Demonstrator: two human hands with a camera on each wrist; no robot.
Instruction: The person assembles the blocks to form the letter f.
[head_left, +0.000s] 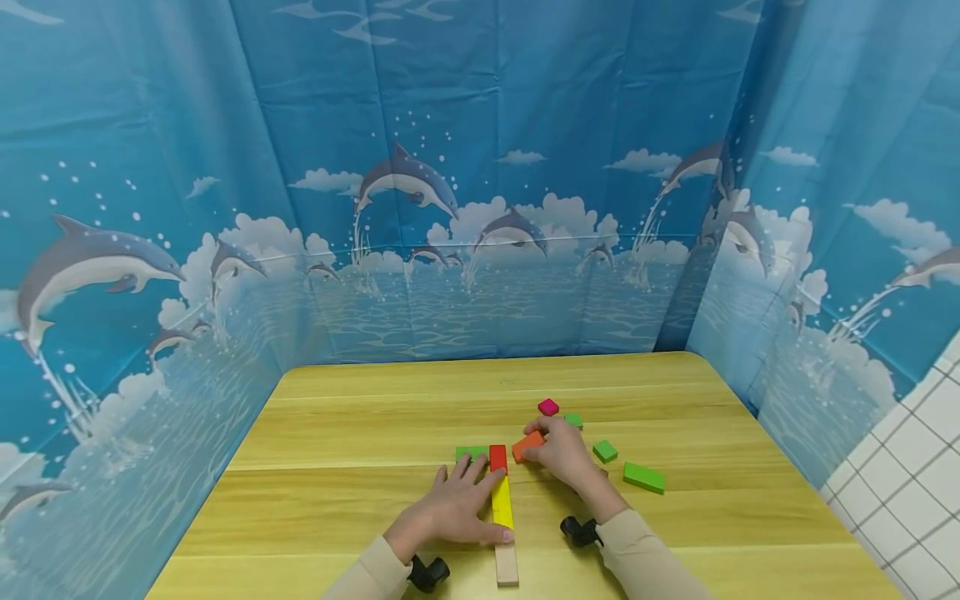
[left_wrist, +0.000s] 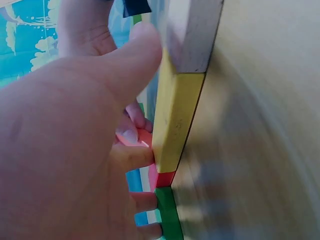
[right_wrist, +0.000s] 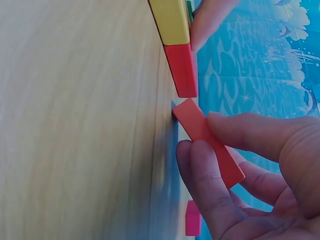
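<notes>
Left hand (head_left: 459,507): fingers spread, lying along a row of blocks on the table (head_left: 360,417), with the thumb tip near the joint between the yellow block (head_left: 505,510) and the pale wooden block (head_left: 507,568). Red block (head_left: 498,457) joins the yellow one at its far end; a long green block (head_left: 472,452) sits just left of the red, its near side partly covered by the left fingertips. Part of the yellow block is likewise hidden by that hand. Right hand (head_left: 564,454): thumb and fingers pinch the orange block (head_left: 523,450), angled, just right of the red block and apart from it; its middle is masked by the grip, and whether it touches the table cannot be told. Beyond the right hand lie a pink block (head_left: 548,407) and a small green block (head_left: 574,421), the latter partly hidden. A second small green block (head_left: 605,451) and an outlying green block (head_left: 643,477) are in full view further right. Both beige sleeves (head_left: 651,560) are cut off by the head view's lower edge. Left wrist view: dark blue item (left_wrist: 136,7) cropped at top, identity unclear. Backdrop: dolphin-printed curtain (head_left: 540,75).
</notes>
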